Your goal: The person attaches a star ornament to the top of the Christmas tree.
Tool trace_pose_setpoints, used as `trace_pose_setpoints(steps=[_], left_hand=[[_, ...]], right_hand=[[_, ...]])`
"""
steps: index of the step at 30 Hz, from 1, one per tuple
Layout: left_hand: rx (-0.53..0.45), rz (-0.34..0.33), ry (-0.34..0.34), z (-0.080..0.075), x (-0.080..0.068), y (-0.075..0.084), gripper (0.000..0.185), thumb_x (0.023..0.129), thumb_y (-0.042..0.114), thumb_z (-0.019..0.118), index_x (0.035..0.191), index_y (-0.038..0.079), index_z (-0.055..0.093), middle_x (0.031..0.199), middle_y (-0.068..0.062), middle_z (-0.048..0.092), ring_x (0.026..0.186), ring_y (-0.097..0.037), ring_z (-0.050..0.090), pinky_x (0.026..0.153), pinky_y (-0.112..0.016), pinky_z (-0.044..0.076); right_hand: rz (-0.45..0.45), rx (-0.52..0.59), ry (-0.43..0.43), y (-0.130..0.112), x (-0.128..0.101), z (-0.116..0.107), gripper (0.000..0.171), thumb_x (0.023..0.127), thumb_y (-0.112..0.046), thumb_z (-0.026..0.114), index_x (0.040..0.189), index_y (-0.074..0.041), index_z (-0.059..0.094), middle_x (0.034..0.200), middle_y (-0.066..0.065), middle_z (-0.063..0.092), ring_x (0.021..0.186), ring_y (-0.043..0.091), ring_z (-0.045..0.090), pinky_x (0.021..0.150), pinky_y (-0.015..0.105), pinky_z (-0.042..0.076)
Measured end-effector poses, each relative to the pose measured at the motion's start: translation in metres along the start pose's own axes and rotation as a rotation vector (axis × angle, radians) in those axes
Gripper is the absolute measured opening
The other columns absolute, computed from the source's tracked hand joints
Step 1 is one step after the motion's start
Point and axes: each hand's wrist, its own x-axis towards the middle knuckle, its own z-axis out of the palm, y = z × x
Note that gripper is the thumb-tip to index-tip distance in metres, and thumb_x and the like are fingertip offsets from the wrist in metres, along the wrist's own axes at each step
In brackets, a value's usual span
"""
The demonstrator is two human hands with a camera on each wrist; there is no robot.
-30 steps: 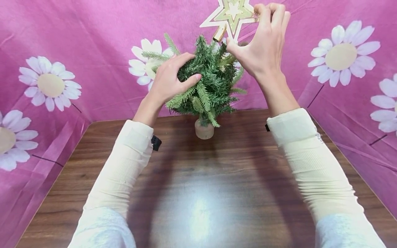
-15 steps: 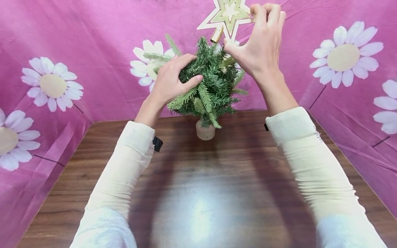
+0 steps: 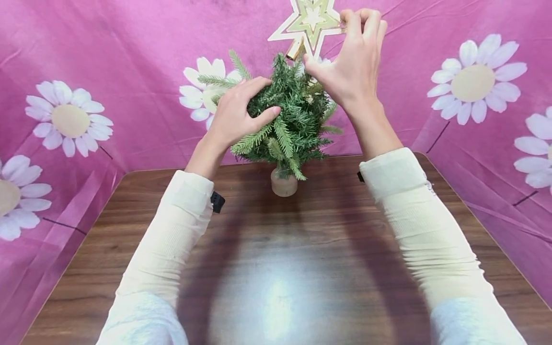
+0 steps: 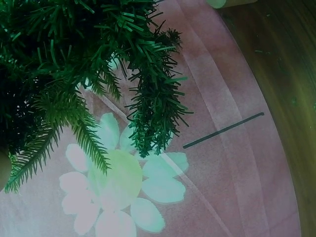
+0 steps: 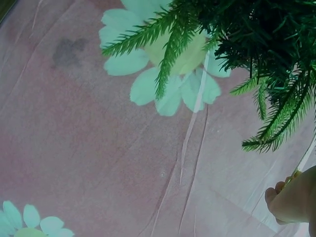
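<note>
A small green artificial fir tree [image 3: 289, 115] stands in a pale round base [image 3: 283, 184] at the far edge of the wooden table [image 3: 280, 268]. My left hand [image 3: 241, 112] grips the tree's upper left branches, thumb pressed into the needles. My right hand [image 3: 351, 60] pinches a gold and white star topper [image 3: 308, 21] by its right point, holding it just above the treetop, its gold tube at the tip. The left wrist view shows only fir branches [image 4: 89, 64] against the cloth. In the right wrist view, branches [image 5: 256, 44] fill the upper right and a fingertip [image 5: 289, 200] shows at the lower right.
Pink cloth printed with white daisies [image 3: 69, 117] hangs behind and on both sides of the table. The table's near part carries only my two sleeved forearms and a bright light reflection [image 3: 278, 297].
My right hand has brought the star a little left and down, closer over the treetop. The left hand keeps its grip on the branches.
</note>
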Motion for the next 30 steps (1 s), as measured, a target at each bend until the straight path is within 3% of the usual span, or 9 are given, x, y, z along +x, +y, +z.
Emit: trace_pose_setpoints(steps=[11,22,30], left_hand=[[0.003,-0.002,0.014,-0.002,-0.002,-0.001,0.069,0.091,0.052,0.062,0.146,0.01,0.055,0.15,-0.006,0.053,0.14,-0.017,0.044,0.117,-0.034,0.029],[0.005,-0.02,0.007,-0.003,-0.001,0.0,0.07,0.091,0.052,0.061,0.148,0.011,0.053,0.152,-0.008,0.051,0.143,-0.016,0.041,0.119,-0.033,0.023],[0.01,-0.018,-0.001,-0.004,0.0,0.0,0.07,0.092,0.051,0.061,0.147,0.01,0.053,0.152,-0.007,0.051,0.142,-0.015,0.041,0.119,-0.029,0.022]], right_hand=[[-0.027,-0.016,0.005,-0.01,0.002,0.008,0.062,0.078,-0.04,0.078,0.129,-0.01,0.06,0.112,-0.006,0.03,0.117,0.016,0.033,0.101,0.022,0.032],[-0.046,-0.015,0.018,-0.014,0.006,0.011,0.066,0.078,-0.041,0.077,0.135,-0.013,0.058,0.114,-0.004,0.032,0.117,0.018,0.033,0.1,0.023,0.033],[-0.067,-0.039,-0.025,-0.015,0.008,0.014,0.071,0.076,-0.039,0.08,0.137,-0.012,0.057,0.112,-0.006,0.027,0.117,0.018,0.033,0.099,0.022,0.034]])
